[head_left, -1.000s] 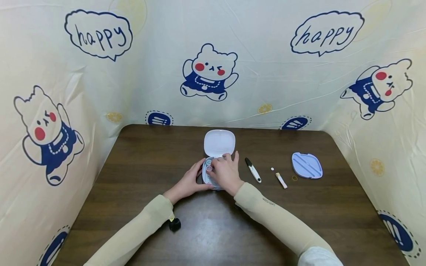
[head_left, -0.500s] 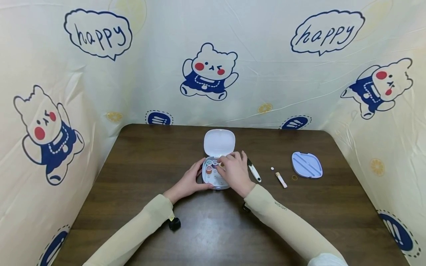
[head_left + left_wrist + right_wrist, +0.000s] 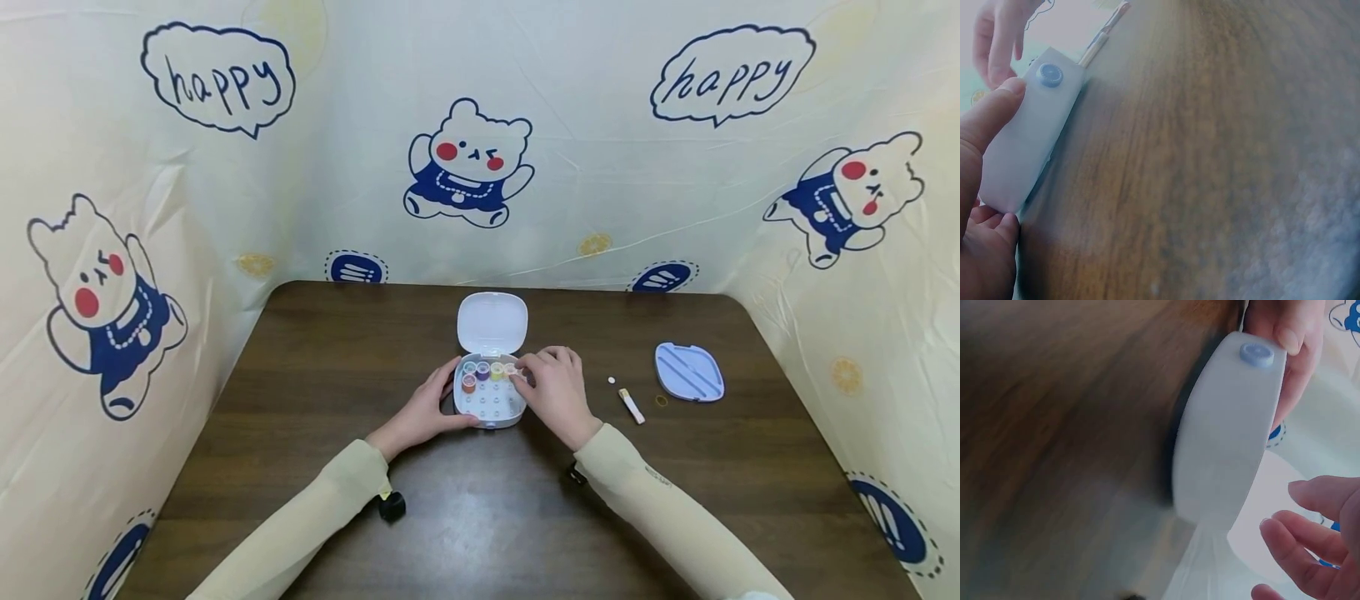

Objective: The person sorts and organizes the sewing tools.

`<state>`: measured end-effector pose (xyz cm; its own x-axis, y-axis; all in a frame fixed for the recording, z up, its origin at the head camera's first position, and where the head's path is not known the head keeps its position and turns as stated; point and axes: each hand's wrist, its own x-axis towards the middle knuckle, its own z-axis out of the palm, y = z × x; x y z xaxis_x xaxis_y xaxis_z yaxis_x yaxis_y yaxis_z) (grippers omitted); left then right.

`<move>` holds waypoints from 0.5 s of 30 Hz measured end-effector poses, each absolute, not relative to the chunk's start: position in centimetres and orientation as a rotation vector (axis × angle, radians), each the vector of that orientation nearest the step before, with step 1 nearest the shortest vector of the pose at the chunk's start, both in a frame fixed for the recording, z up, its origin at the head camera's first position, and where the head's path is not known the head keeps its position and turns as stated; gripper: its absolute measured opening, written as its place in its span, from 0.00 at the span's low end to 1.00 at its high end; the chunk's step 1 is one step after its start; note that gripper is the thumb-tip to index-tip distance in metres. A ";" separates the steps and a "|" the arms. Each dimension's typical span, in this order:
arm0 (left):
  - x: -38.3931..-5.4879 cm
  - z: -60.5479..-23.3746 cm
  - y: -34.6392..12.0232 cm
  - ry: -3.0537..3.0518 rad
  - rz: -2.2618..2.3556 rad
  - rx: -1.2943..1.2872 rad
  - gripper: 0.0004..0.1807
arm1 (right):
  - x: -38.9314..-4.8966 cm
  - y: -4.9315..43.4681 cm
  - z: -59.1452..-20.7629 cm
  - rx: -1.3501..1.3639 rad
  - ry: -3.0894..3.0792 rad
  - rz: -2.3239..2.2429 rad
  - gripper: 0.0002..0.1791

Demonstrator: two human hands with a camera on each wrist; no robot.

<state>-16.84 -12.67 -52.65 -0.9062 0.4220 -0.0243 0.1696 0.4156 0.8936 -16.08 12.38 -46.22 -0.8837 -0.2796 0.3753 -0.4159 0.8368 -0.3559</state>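
Observation:
A white sewing box (image 3: 491, 408) lies on the table with its lid (image 3: 492, 322) tipped back. Small pegs cover its floor. Along the back row stand small thread spools: teal (image 3: 469, 368), purple (image 3: 483, 372) and yellow (image 3: 497, 372), with more at the right corner by the fingertips. One orange-red spool (image 3: 468, 384) sits in front of the teal one. My left hand (image 3: 426, 412) grips the box's left side, thumb at the front wall near the blue button (image 3: 1050, 75). My right hand (image 3: 558, 392) is over the right edge; its fingertips (image 3: 1297, 487) are apart, nothing visible between them.
To the right on the brown table (image 3: 360, 333) lie a small white disc (image 3: 611, 380), a white stick with a gold-coloured end (image 3: 632, 407), a thin yellow ring (image 3: 662, 401) and a blue grooved tray (image 3: 690, 372). A printed curtain (image 3: 570, 167) surrounds the table.
My right hand has moved right, from over the box's left half to its right edge, uncovering the spools. It now hides the black-and-white tool. My left hand keeps its hold.

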 end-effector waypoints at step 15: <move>-16.8 -52.4 -12.8 2.427 1.470 0.500 0.63 | -16.0 16.3 -47.0 0.405 -2.707 0.667 0.07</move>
